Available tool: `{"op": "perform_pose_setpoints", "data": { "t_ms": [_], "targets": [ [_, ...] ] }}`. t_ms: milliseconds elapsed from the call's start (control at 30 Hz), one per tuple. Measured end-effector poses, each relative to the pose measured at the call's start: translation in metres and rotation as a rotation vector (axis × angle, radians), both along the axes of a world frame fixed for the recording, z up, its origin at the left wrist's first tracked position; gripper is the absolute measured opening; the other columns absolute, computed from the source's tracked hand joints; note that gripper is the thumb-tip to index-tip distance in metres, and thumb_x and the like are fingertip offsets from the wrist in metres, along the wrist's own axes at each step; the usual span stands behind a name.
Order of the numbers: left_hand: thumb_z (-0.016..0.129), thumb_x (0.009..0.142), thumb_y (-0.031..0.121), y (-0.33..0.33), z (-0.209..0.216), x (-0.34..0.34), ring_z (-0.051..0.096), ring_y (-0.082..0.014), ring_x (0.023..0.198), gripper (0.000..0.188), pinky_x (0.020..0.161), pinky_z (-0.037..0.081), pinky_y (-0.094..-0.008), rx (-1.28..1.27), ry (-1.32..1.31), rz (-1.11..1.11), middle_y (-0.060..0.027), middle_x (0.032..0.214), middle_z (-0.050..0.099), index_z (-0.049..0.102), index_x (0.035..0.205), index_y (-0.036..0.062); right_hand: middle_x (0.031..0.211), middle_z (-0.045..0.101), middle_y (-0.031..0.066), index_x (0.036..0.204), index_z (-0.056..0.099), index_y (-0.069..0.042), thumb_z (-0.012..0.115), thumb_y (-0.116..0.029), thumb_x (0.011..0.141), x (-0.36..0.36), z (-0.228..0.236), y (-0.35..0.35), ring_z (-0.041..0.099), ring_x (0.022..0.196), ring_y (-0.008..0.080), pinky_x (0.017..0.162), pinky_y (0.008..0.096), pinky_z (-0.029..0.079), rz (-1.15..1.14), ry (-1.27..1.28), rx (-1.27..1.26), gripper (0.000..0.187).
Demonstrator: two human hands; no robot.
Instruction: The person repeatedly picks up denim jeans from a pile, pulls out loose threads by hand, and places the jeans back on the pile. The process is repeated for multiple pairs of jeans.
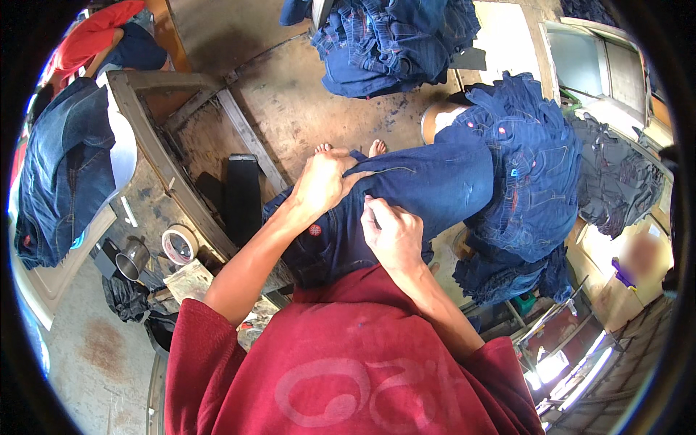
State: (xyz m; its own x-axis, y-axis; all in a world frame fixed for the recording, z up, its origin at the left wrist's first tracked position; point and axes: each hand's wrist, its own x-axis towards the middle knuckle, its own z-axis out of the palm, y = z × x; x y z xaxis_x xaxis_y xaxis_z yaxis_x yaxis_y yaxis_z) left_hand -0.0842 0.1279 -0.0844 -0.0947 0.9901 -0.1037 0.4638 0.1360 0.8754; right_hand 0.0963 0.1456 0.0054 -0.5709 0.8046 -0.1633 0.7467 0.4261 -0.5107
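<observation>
Dark blue jeans (446, 181) spread before the person. On them, the left hand (326, 181) closes its fingers on a fold; the right hand (395, 235) curls its fingertips together, whether gripping cloth I cannot tell. Right of the jeans, touching, slumps a denim heap (536, 159); left, a tape roll (191, 236); beyond, a denim pile (395, 43).

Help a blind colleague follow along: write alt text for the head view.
A person's left hand grips a dark blue denim garment in front of a dark red shirt; the curled right hand is at the fabric. One denim pile lies ahead, another denim pile to the right.
</observation>
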Motion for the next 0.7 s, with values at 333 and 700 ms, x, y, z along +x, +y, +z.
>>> {"op": "perform_pose_setpoints", "data": {
  "t_ms": [333, 700],
  "targets": [
    [0.089, 0.085, 0.015, -0.0015, -0.0030, 0.0006, 0.069, -0.0461, 0.088, 0.029, 0.078, 0.057, -0.0470, -0.036, -0.008, -0.010, -0.0235, 0.090, 0.068, 0.071, 0.092, -0.0066, 0.063, 0.068, 0.0142, 0.093, 0.070, -0.008, 0.078, -0.009, 0.093, 0.0005, -0.0031, 0.0030, 0.071, 0.056, 0.0314, 0.052, 0.0416, 0.056, -0.009, 0.061, 0.009, 0.008],
    [0.088, 0.087, 0.019, -0.0005, -0.0011, 0.0002, 0.071, -0.0439, 0.091, 0.027, 0.080, 0.058, -0.0461, -0.078, -0.004, -0.004, -0.0222, 0.093, 0.071, 0.077, 0.096, -0.0043, 0.062, 0.068, 0.0143, 0.095, 0.072, -0.009, 0.077, -0.010, 0.094, 0.0017, 0.0009, 0.0079, 0.070, 0.053, 0.0324, 0.050, 0.0441, 0.056, 0.028, -0.019, 0.006, 0.006]
  ]
}}
